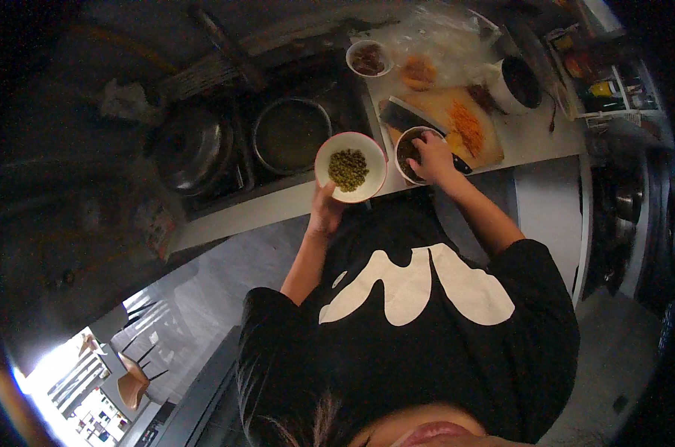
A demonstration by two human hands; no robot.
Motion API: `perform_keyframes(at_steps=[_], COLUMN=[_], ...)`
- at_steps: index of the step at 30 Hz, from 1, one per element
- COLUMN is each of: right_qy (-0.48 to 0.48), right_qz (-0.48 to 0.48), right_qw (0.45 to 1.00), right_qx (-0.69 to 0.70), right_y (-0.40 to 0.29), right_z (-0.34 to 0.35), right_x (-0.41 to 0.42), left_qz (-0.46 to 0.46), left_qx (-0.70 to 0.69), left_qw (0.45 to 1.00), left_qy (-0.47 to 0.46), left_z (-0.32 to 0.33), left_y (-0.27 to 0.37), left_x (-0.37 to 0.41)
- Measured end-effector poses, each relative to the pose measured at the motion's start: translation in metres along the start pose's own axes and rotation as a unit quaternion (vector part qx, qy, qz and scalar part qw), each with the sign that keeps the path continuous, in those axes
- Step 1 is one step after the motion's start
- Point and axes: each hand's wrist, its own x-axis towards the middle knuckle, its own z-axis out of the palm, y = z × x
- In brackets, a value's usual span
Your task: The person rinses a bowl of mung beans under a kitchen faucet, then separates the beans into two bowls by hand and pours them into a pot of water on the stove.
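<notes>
My left hand holds a white bowl with a red rim, its thumb over the edge; small green beans or peas lie in it. My right hand reaches into a second white bowl with dark contents, the fingers bent inside; whether they grip anything is hidden. Behind that bowl a cleaver-like knife lies on a wooden cutting board. Chopped orange pieces, perhaps carrot, are heaped on the board.
To the left, a pot with liquid stands on the stove beside a lidded metal pan. A small bowl of dark reddish food, clear plastic bags and a white container stand farther back. The counter's front edge runs close before me.
</notes>
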Motion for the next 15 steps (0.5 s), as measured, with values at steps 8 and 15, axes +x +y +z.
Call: perform_keyframes(at_steps=[8,15], right_qy=[-0.029,-0.101], right_qz=[0.024,0.047], right_qw=[0.997,0.993], right_qx=[-0.070,0.040], right_y=[-0.007,0.008], right_z=[0.024,0.047], right_x=[-0.007,0.002], left_qz=[-0.018,-0.011], left_qx=[-0.009,-0.019], left_qw=[1.000,1.000], left_qy=[0.010,0.016], left_z=[0.001,0.002], left_y=[0.000,0.000], left_x=[0.001,0.001])
